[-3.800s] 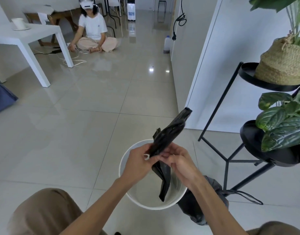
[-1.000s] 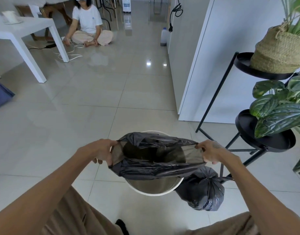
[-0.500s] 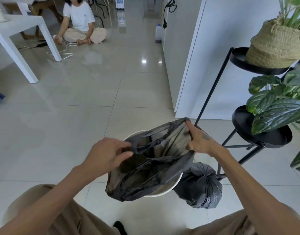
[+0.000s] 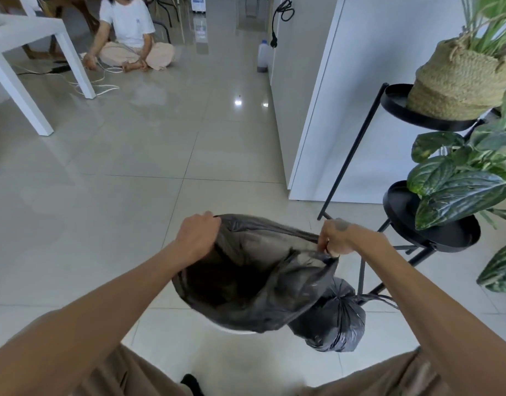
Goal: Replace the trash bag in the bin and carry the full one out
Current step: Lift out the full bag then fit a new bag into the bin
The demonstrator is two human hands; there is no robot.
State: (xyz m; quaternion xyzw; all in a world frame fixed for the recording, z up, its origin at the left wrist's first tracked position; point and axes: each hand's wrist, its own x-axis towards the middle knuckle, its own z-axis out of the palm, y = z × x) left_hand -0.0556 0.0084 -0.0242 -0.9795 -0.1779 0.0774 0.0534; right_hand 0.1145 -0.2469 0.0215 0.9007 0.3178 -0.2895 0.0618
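Between both hands (image 4: 198, 237), thin crinkled black bag (image 4: 263, 287).

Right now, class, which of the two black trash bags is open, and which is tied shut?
The open one is the new bag, its mouth stretched between both hands over the bin. The full bag sits knotted on the floor beside it.

No readable text; blue print on far white appliance (image 4: 198, 0) blurred.
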